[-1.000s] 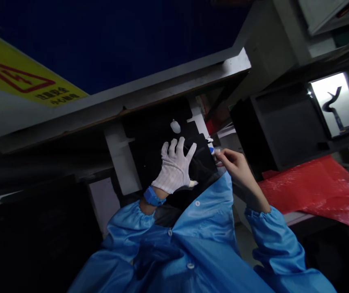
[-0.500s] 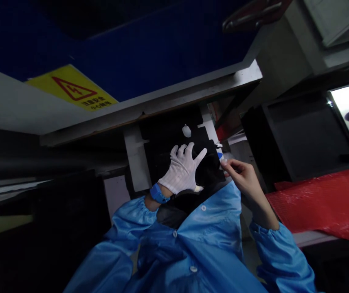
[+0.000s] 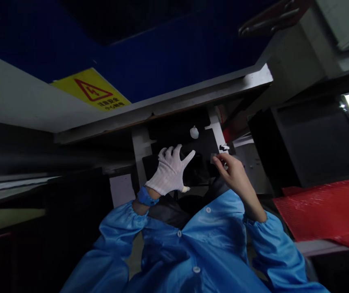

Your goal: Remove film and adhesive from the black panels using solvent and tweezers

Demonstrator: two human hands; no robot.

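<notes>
My left hand (image 3: 170, 171) wears a white glove and lies with fingers spread on a dark flat panel (image 3: 200, 169) held against a black fixture. My right hand (image 3: 233, 175) is bare, its fingers pinched on a small pale tab (image 3: 215, 158) at the panel's right edge. A small white knob (image 3: 194, 132) sits on the black fixture just above the hands. Both sleeves are blue, and a blue band (image 3: 145, 197) circles my left wrist.
A grey metal beam (image 3: 162, 108) runs across above the hands, with a yellow electric-warning label (image 3: 91, 91) on the blue machine. A black box (image 3: 302, 142) stands at right, and red bubble wrap (image 3: 330, 211) lies on the bench at lower right.
The view has swung, so the scene slid right and down. My left hand shifted slightly left on the panel. My right hand rose a little, still pinching at the panel's right edge.
</notes>
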